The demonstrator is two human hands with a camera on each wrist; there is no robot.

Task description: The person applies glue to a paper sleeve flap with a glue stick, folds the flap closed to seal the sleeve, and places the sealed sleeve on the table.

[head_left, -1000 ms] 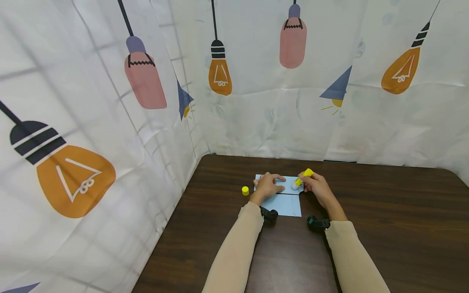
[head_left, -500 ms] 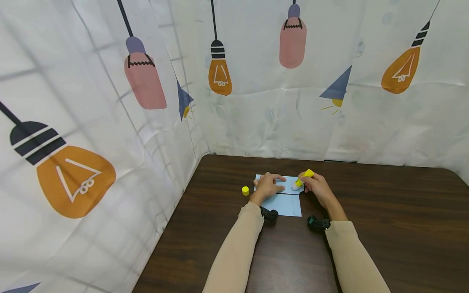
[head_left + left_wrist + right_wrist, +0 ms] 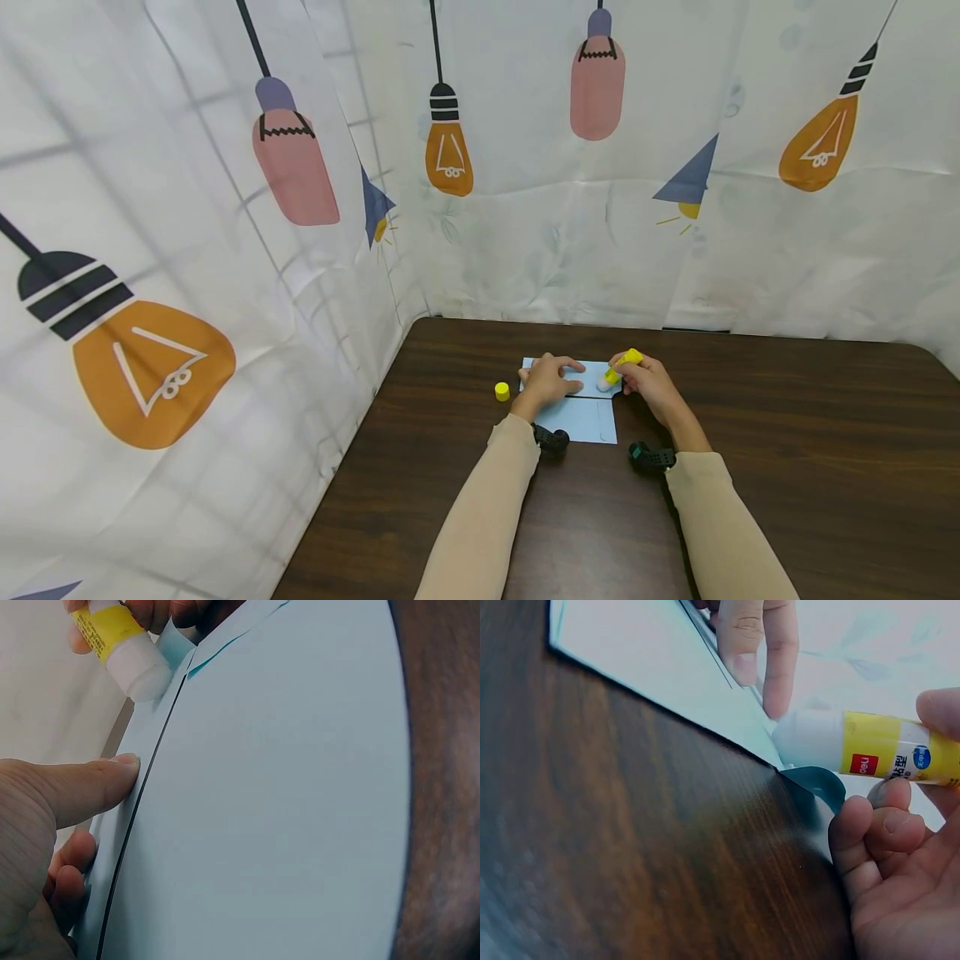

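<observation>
My right hand (image 3: 651, 385) grips a yellow glue stick (image 3: 889, 748), its white end down on light blue paper (image 3: 576, 418). A dark straight line crosses that paper, with a narrower part beyond it where the glue stick touches. At the right edge a paper corner (image 3: 817, 782) curls up beside my right fingertips. My left hand (image 3: 547, 379) rests on the left side of the far part, thumb and fingers spread and pressing it. In the left wrist view the left thumb (image 3: 105, 784) lies near the dark line. A yellow cap (image 3: 502, 391) stands left of the paper.
The brown wooden table (image 3: 787, 467) extends well to the right and toward me. A white curtain (image 3: 525, 250) with printed lamps hangs along its back and left sides. Each wrist wears a black band (image 3: 651, 457).
The glue stick has tilted and dropped slightly, its yellow end a little lower, with its tip staying on the far part of the paper. The left hand holds its place.
</observation>
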